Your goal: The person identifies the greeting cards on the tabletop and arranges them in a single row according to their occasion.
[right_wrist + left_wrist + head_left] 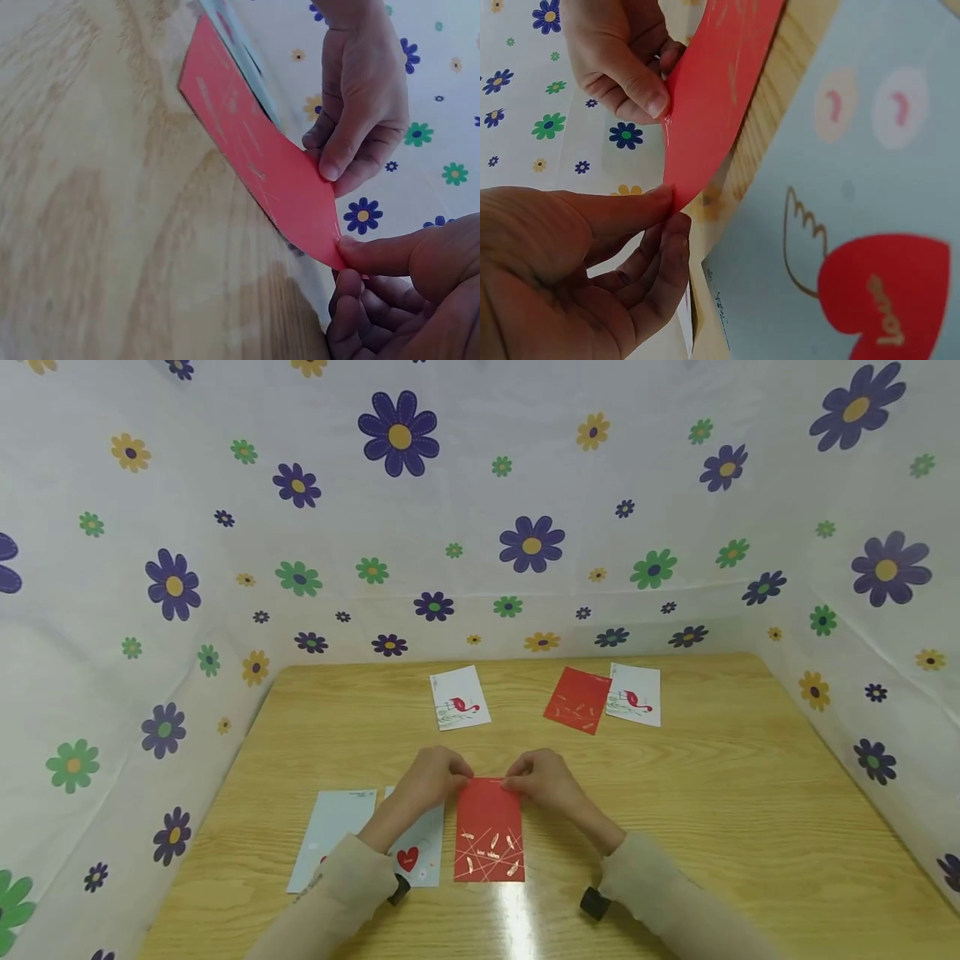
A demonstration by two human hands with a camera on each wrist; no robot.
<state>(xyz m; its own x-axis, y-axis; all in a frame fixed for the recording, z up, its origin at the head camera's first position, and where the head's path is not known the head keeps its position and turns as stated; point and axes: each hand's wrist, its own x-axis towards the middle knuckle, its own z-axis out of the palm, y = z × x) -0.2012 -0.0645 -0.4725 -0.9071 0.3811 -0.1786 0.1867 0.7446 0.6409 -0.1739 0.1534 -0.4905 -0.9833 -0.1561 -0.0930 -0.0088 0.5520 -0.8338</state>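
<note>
A red greeting card (pixel 489 827) with gold feather prints and crossing gold lines lies in front of me, its far edge lifted and bent upward. My left hand (pixel 433 774) pinches its far left corner between thumb and fingers. The far right corner is pinched by my right hand (pixel 549 783). In the right wrist view the card (pixel 240 142) curves up toward both thumbs. Just left of it, partly under my left forearm, is a pale blue card (pixel 423 835) with a red winged heart. Another pale blue card (pixel 337 818) lies farther left, partly covered by the sleeve.
Toward the back of the wooden table (pixel 720 827) lies a white flamingo card (pixel 459 697). Farther right, a second red card (pixel 577 700) touches or slightly overlaps another white flamingo card (pixel 635 693). A flower-printed white cloth (pixel 465 493) encloses the table's back and sides.
</note>
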